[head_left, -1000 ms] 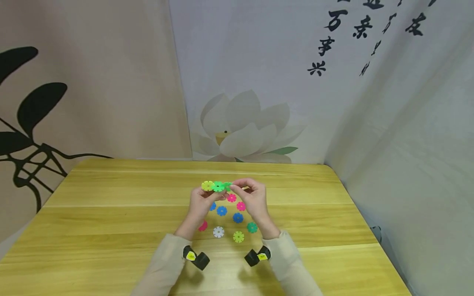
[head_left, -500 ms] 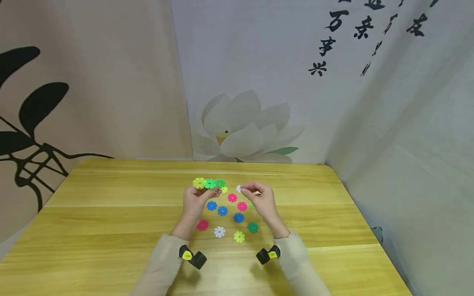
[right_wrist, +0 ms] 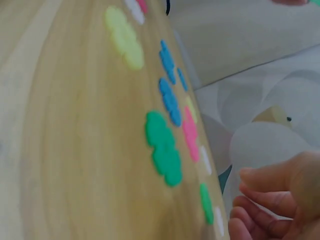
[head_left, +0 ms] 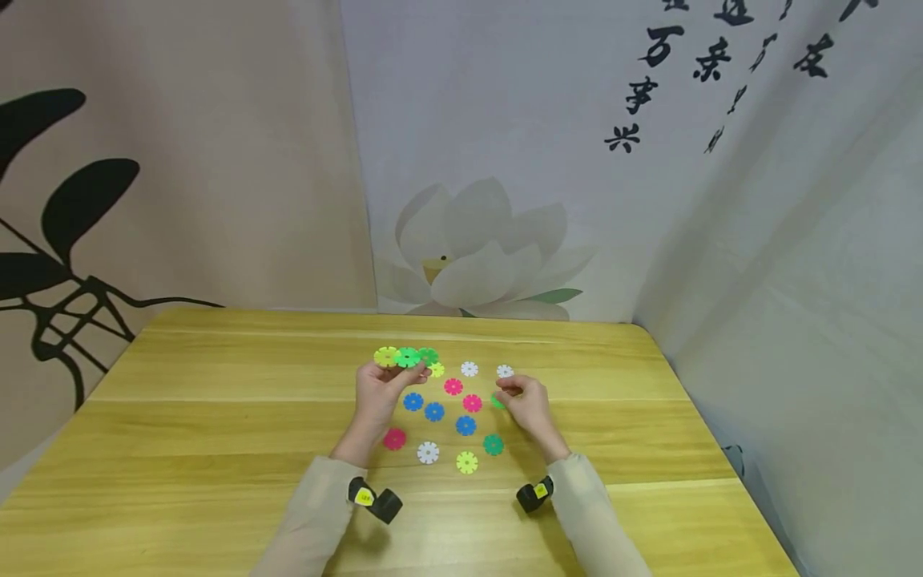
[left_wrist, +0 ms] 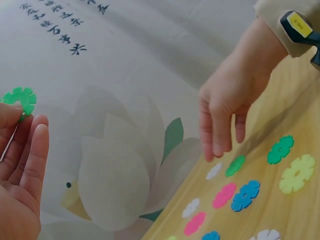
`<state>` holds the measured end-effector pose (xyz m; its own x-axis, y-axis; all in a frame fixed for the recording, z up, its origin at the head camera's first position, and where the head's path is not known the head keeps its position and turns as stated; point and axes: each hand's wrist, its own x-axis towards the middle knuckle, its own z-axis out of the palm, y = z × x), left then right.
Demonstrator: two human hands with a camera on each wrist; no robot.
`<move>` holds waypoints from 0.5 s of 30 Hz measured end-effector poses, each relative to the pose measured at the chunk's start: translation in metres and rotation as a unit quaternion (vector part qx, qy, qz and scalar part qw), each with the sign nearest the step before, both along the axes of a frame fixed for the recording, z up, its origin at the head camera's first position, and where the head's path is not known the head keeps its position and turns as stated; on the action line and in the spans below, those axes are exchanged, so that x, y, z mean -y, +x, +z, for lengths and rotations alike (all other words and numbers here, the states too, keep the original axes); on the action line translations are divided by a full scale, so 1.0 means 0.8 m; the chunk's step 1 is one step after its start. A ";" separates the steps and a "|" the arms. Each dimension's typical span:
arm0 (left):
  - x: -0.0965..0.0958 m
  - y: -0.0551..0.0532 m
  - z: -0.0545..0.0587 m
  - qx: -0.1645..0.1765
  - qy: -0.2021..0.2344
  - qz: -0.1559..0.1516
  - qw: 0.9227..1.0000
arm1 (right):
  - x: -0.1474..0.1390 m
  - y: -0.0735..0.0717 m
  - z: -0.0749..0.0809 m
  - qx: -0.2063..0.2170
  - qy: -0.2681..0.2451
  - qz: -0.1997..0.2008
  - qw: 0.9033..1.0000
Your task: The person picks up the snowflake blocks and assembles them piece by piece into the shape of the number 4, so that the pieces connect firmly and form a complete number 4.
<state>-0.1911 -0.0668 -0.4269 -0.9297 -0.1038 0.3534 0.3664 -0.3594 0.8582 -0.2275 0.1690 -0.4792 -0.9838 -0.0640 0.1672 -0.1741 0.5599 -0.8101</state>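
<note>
Three flower-notched plastic discs, one yellow and two green, are joined in a short chain [head_left: 408,353] that runs left to right, raised over the far part of a wood-grain table [head_left: 216,449]. The person's left hand [head_left: 376,394] pinches it towards its right end, between thumb and fingers. The right hand [head_left: 530,407] is well apart to the right, its fingers bent and relaxed, with no disc to be seen in them. It is the nearer hand to two loose pieces: a bright green disc [head_left: 497,401], partly hidden by the hand, and a white disc [head_left: 505,370] on the far side of the fingertips. Both wrist views show these lying on the table, with a gap between them and the fingers. From the chain, the two lie to the right, the green one also nearer the person.

Compared with half a second ago, the right hand has shifted right and nearer, away from another white disc [head_left: 469,369], which now shows whole at the far middle. The left hand and its chain look almost unchanged.
</note>
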 end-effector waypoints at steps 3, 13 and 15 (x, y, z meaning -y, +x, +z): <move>0.001 0.000 0.001 -0.003 -0.004 0.000 1.000 | -0.004 -0.002 -0.006 0.002 0.021 0.001 1.000; 0.001 0.000 0.003 0.007 -0.002 -0.004 1.000 | -0.012 -0.007 -0.017 0.038 0.075 0.004 0.996; 0.001 0.000 0.004 0.011 0.000 -0.003 1.000 | -0.012 -0.009 -0.016 0.045 0.080 0.010 0.996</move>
